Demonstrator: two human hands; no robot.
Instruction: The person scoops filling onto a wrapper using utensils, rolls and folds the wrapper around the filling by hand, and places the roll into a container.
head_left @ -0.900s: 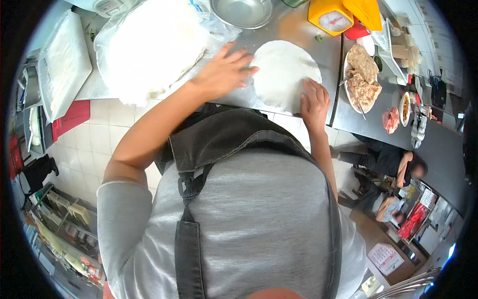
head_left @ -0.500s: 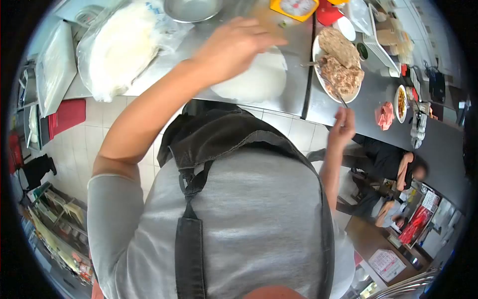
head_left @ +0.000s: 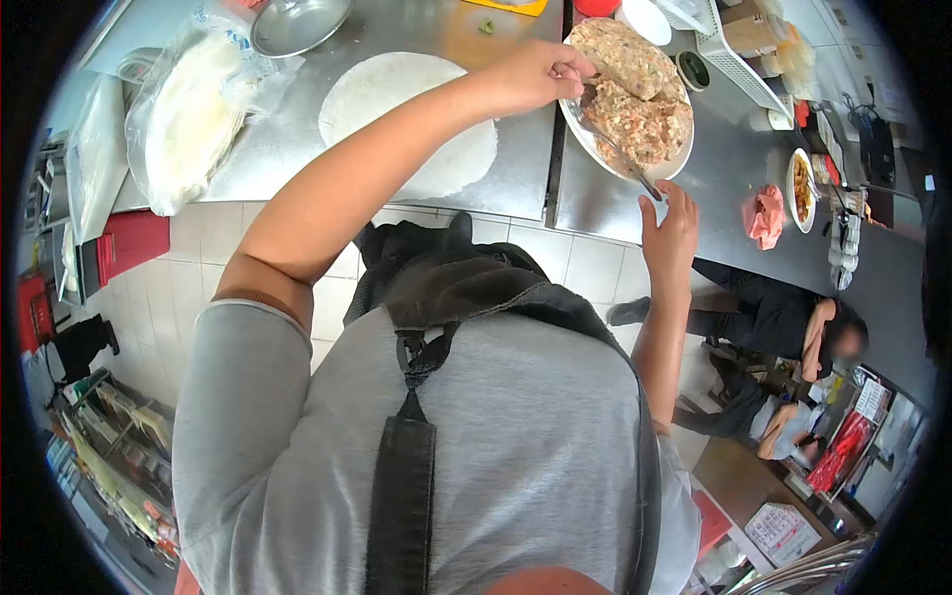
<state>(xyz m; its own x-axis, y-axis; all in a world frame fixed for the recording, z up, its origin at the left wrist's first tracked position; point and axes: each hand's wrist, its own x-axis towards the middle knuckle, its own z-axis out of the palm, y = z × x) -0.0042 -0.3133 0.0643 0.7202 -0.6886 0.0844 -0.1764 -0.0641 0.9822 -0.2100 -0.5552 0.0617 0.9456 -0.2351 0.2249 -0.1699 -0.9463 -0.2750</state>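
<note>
My left hand (head_left: 560, 75) reaches across to the left rim of an oval white plate (head_left: 686, 147), its fingers closed round the handle of a metal utensil, mostly hidden. At the plate's near edge my right hand (head_left: 670, 220) has its thumb and fingers about the end of a second metal utensil (head_left: 627, 161), which lies slanting over the food. The plate carries a pinkish minced mixture (head_left: 640, 124) and a paler, flatter mass (head_left: 625, 58). A round white sheet (head_left: 382, 89) lies flat on the steel table, partly behind my left forearm.
A plastic bag (head_left: 188, 129) with white sheets and a metal bowl (head_left: 300, 22) are at the upper left. A white basket (head_left: 739, 61), a small dark-green dish (head_left: 693, 71), a pink cloth (head_left: 764, 216) and a bowl of food (head_left: 801, 190) stand right. Two people sit at lower right.
My left hand has moved right from the white sheet to the plate. My right hand has left the sheet's edge and come to the utensil at the plate. The view has shifted right.
</note>
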